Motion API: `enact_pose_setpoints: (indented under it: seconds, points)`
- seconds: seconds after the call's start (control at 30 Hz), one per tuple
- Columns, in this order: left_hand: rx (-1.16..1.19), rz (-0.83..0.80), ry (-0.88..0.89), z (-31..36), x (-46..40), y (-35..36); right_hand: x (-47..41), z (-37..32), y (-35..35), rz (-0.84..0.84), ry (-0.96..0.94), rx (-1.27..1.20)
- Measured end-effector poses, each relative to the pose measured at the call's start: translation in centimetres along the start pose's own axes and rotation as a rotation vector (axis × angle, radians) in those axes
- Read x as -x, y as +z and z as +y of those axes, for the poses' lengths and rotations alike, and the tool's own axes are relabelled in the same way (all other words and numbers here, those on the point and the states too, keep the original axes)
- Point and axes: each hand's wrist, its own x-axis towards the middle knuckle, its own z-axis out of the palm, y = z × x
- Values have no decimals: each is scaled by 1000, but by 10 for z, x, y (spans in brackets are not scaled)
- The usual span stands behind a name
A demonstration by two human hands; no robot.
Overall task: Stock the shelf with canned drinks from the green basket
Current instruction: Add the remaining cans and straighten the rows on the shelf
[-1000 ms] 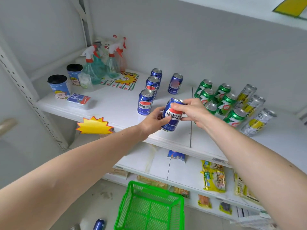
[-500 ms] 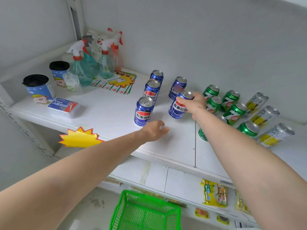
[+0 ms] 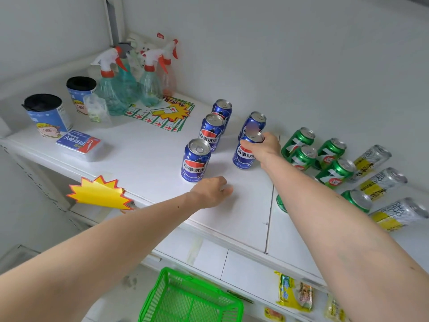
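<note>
On the white shelf (image 3: 148, 156), the right hand (image 3: 264, 148) grasped an upright blue can (image 3: 243, 155) near its rim, long axis vertical, just at 6 o'clock of the rear can (image 3: 253, 123); the left hand (image 3: 212, 190), loosely curled and holding nothing, rested at 7 o'clock, farther off.

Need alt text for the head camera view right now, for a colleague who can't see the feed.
The right hand grips a blue cola can standing on the white shelf, in a second row beside three more blue cans. The left hand rests loosely curled near the front can; the green basket sits below.
</note>
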Motion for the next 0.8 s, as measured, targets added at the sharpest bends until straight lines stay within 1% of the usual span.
enact_pose_setpoints:
  seconds: [0.5, 0.8]
  points:
    - [-14, -17, -4, 0, -3, -2, -11, 5, 3, -24, -75, -8]
    - [73, -63, -5, 2, 5, -9, -2, 5, -3, -77, -27, 39]
